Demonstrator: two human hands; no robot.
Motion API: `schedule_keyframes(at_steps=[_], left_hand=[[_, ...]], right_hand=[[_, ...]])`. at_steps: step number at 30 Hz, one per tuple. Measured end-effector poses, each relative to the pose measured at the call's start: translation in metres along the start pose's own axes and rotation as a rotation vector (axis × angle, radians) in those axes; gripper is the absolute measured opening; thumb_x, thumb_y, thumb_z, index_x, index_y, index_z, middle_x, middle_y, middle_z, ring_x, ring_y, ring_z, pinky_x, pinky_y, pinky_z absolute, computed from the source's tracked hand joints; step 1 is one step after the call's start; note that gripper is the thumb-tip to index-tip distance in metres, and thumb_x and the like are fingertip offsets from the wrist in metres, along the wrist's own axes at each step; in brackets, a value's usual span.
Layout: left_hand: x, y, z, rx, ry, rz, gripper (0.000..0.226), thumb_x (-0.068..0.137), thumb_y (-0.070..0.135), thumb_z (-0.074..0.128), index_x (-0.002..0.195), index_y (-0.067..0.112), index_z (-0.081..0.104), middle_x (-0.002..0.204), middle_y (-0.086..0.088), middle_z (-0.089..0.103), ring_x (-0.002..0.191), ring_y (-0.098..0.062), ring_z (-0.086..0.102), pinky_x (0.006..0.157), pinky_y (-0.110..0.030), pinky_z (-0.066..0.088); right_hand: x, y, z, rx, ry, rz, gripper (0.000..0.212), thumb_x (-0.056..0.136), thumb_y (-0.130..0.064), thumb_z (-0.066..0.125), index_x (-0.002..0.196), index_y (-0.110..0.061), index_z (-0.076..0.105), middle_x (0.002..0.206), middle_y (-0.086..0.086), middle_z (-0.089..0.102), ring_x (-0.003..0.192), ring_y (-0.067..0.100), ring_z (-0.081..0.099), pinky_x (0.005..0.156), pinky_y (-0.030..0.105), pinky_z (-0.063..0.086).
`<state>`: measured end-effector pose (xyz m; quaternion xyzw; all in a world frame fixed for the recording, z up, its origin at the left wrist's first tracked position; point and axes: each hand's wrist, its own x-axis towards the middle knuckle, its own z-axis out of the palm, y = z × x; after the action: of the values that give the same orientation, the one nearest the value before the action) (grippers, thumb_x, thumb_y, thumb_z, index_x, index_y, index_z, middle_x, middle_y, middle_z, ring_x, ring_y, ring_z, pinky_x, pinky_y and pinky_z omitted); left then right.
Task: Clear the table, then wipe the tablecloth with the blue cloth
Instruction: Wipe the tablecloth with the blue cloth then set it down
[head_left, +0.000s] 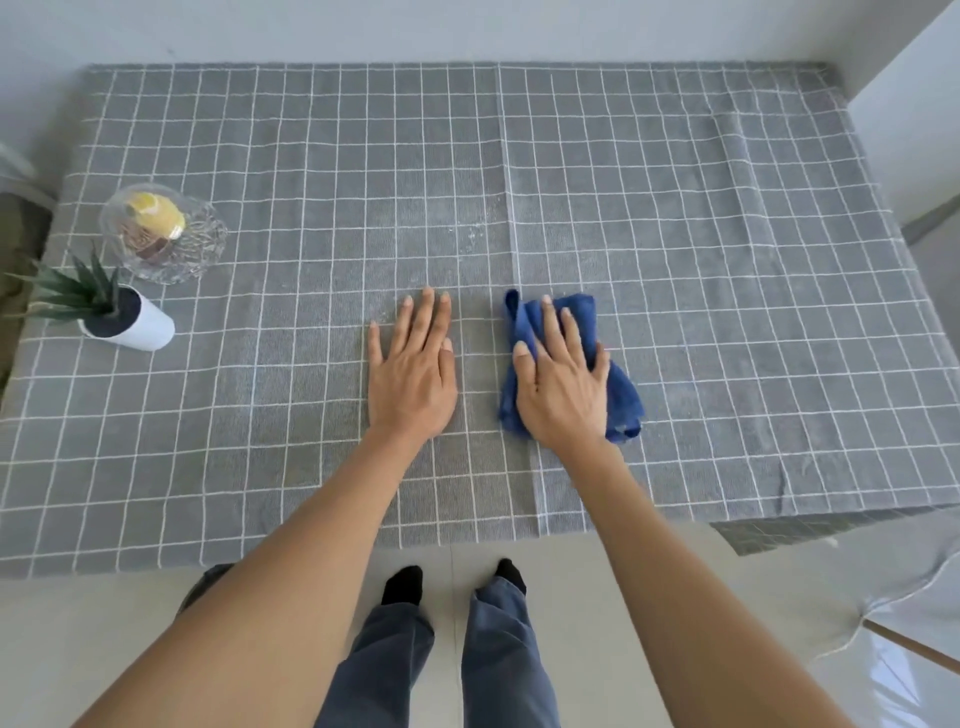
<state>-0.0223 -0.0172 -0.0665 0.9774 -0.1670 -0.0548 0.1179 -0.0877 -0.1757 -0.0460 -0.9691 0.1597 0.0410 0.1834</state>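
Note:
The grey checked tablecloth (675, 234) covers the whole table. A crumpled blue cloth (621, 395) lies on it just right of centre. My right hand (563, 384) lies flat on top of the cloth with straight fingers pressing it down. My left hand (415, 374) rests flat on the bare tablecloth beside it, palm down, fingers straight and holding nothing. Faint pale specks show on the tablecloth just beyond my hands.
At the left side of the table stand a clear glass dish (163, 234) with a yellow object inside and a small green plant in a white pot (127, 319). A white wall edge (914, 104) rises at the far right. My feet stand at the near table edge.

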Motion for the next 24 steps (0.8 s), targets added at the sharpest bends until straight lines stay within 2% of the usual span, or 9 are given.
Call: schedule_keyframes(at_steps=[2,5,7,12,15,18,24], left_hand=[[-0.005,0.004,0.001,-0.026,-0.015,0.027,0.052,0.103,0.033,0.011,0.153,0.027,-0.002,0.160,0.010,-0.006,0.148,-0.011,-0.007,0.119,-0.046,-0.008],[-0.004,0.007,0.000,-0.060,-0.068,0.078,0.051,0.104,0.032,0.012,0.151,0.027,-0.006,0.158,0.010,-0.010,0.148,-0.011,-0.009,0.119,-0.045,-0.011],[-0.002,-0.017,-0.016,-0.039,-0.006,-0.053,0.051,0.104,0.032,0.012,0.151,0.026,-0.008,0.158,0.008,-0.012,0.147,-0.012,-0.011,0.118,-0.045,-0.012],[0.007,-0.066,-0.029,0.011,-0.030,-0.126,0.052,0.104,0.032,0.011,0.152,0.024,-0.007,0.160,0.006,-0.011,0.147,-0.012,-0.012,0.118,-0.047,-0.012],[0.022,-0.095,-0.038,0.028,-0.051,-0.164,0.051,0.104,0.032,0.011,0.152,0.025,-0.007,0.160,0.005,-0.010,0.147,-0.012,-0.011,0.118,-0.047,-0.012],[0.029,-0.107,-0.041,-0.001,-0.061,-0.118,0.051,0.104,0.032,0.011,0.152,0.027,-0.006,0.160,0.008,-0.009,0.147,-0.011,-0.010,0.119,-0.047,-0.009],[0.026,-0.110,-0.035,-0.003,0.018,-0.109,0.052,0.104,0.030,0.011,0.153,0.028,-0.003,0.160,0.011,-0.005,0.148,-0.010,-0.004,0.118,-0.043,-0.007]], right_hand=[[-0.002,0.001,0.002,-0.027,-0.015,-0.038,0.054,0.099,-0.041,0.013,0.151,-0.029,0.016,0.160,-0.011,0.005,0.146,0.011,0.002,0.114,0.048,0.004],[0.000,0.021,0.001,-0.029,0.030,0.080,0.053,0.100,-0.040,0.014,0.151,-0.027,0.017,0.160,-0.011,0.006,0.146,0.010,0.001,0.115,0.047,0.005],[0.019,0.005,-0.004,0.022,0.012,0.066,0.053,0.100,-0.039,0.015,0.151,-0.025,0.018,0.160,-0.011,0.005,0.146,0.009,-0.001,0.116,0.047,0.002],[0.014,-0.003,0.001,0.015,0.024,0.105,0.054,0.100,-0.040,0.014,0.150,-0.024,0.021,0.160,-0.009,0.003,0.146,0.011,-0.001,0.114,0.051,0.002],[0.021,-0.018,0.007,0.009,0.011,0.069,0.053,0.100,-0.040,0.014,0.150,-0.024,0.023,0.160,-0.009,0.003,0.146,0.011,-0.001,0.114,0.051,0.002],[0.028,-0.040,0.014,0.023,0.009,0.038,0.052,0.100,-0.038,0.017,0.150,-0.025,0.022,0.160,-0.009,0.005,0.146,0.011,-0.001,0.113,0.050,0.002],[0.032,-0.100,0.032,0.005,-0.036,-0.123,0.051,0.100,-0.041,0.016,0.150,-0.030,0.020,0.160,-0.011,0.004,0.146,0.010,-0.001,0.114,0.050,0.002]])
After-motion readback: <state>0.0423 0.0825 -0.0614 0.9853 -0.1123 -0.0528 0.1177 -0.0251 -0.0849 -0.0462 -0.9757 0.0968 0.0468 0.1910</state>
